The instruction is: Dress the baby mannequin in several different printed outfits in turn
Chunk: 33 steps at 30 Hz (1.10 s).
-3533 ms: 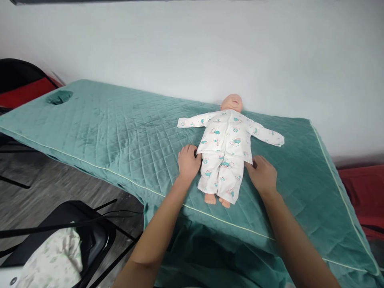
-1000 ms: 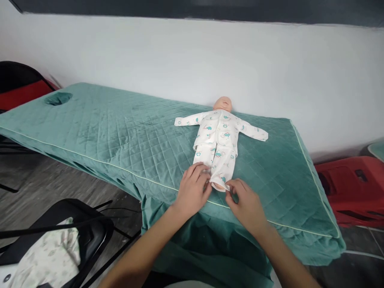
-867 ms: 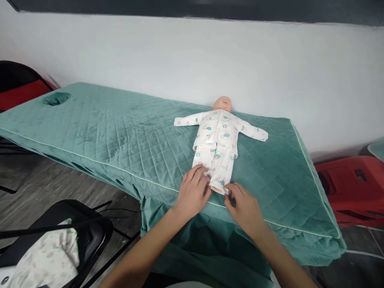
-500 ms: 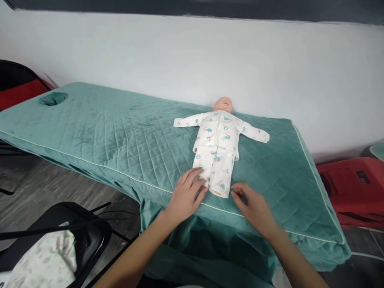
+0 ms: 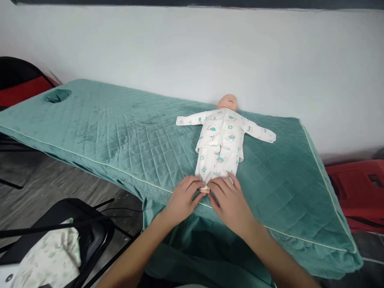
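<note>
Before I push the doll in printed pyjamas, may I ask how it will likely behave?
The doll probably won't roll: it lies on its back, sleeves spread wide. The flat-looking sleeve ends would likely flop. Its smooth head looks firm, perhaps slippery.

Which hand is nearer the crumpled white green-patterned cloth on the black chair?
Left. The left hand is right of the cloth, at the white printed trousers; the right hand, also there, is farther right.

The right hand has crossed from beside the other trouser leg to the cuff on the person's left; the left hand — beside the doll's hip in the earliest view — is at that cuff too; toes, hidden half a second ago, now show between the hands.
</note>
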{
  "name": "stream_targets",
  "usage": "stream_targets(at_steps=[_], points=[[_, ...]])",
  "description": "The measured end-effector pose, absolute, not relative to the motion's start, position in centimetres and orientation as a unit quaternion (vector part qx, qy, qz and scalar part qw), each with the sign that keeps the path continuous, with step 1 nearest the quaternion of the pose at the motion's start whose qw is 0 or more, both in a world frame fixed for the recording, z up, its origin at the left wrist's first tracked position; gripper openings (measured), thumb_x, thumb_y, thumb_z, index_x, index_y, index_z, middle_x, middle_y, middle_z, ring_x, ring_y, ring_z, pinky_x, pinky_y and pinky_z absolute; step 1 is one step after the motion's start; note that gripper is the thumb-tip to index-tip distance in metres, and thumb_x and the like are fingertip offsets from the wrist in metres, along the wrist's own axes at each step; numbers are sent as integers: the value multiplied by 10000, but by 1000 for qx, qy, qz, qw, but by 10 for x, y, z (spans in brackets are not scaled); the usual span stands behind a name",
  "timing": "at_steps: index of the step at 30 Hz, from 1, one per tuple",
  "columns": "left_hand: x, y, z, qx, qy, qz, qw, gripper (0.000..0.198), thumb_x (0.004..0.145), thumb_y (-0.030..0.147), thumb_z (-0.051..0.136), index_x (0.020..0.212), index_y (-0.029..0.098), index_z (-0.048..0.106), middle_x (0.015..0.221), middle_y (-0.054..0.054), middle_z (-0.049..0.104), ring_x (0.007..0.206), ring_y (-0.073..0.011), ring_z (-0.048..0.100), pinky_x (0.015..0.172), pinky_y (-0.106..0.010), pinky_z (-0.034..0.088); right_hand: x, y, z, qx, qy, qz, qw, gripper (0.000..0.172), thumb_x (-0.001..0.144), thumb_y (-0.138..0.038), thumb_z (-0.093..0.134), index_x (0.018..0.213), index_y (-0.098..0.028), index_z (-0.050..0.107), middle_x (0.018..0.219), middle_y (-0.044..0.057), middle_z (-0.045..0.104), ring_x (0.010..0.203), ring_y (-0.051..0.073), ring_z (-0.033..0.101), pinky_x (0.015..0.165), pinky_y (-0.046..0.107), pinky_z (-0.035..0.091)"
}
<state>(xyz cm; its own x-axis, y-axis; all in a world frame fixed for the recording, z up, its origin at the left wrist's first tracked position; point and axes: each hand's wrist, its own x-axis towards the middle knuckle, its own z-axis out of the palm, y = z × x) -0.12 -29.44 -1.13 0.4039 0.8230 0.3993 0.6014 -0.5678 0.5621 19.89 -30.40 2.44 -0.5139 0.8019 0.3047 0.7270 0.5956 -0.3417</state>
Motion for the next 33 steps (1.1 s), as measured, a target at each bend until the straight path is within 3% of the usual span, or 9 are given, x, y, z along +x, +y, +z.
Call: stream_targets(at_steps=[9,15,18,20,23,25,27,33], points=[[1,-299,-17,799,416,386,198,101,966,161,558,1033,215,611,1015,-57,642,971,-172,602,871,-338,525,191,-303,15,-438,-867,74,225,153,972,-126,489,1046,-204,598,1019,47,655,1007,214,607,1166,523,310],[-15,-276,2,744,414,386,356,165,890,306,702,1010,209,643,1016,-54,655,980,-179,616,882,-329,510,211,-295,24,-420,-839,169,301,122,964,-197,563,1063,-237,622,1061,55,667,1074,221,613,1098,494,419],[-26,-239,0,657,477,425,401,197,902,396,661,951,205,669,972,-47,669,919,-174,616,867,-318,499,236,-268,24,-489,-739,213,412,143,933,-272,620,1072,-243,634,1175,88,659,1153,249,598,1034,478,477],[-28,-203,-7,569,511,484,425,245,886,447,661,939,209,685,989,-46,691,963,-180,625,910,-310,492,256,-235,19,-564,-603,250,507,200,888,-312,671,1075,-252,634,1194,59,659,1176,235,591,1068,467,462],[-20,-144,-15,441,480,571,499,330,851,487,683,1003,195,700,1159,-73,691,1126,-199,621,967,-305,496,283,-173,12,-602,-333,375,621,180,831,-301,719,993,-248,660,1047,0,683,1030,152,637,915,288,548],[-6,-110,-15,377,468,576,554,354,801,465,742,1004,178,696,1178,-85,701,1141,-199,631,969,-303,503,293,-134,8,-585,-194,471,630,83,824,-220,701,899,-230,666,915,-6,686,903,123,653,756,209,569],[11,-86,-12,344,466,538,612,369,778,470,767,967,159,700,1106,-102,738,1046,-206,674,919,-317,530,294,-106,5,-572,-153,511,623,48,857,-181,631,835,-218,653,832,6,678,808,117,661,690,193,578],[39,-63,-2,286,438,458,719,362,766,440,799,911,115,728,899,-130,778,798,-229,721,804,-369,587,266,-82,-6,-513,-176,557,630,104,841,-157,586,869,-182,683,809,24,729,773,162,701,761,283,631]])
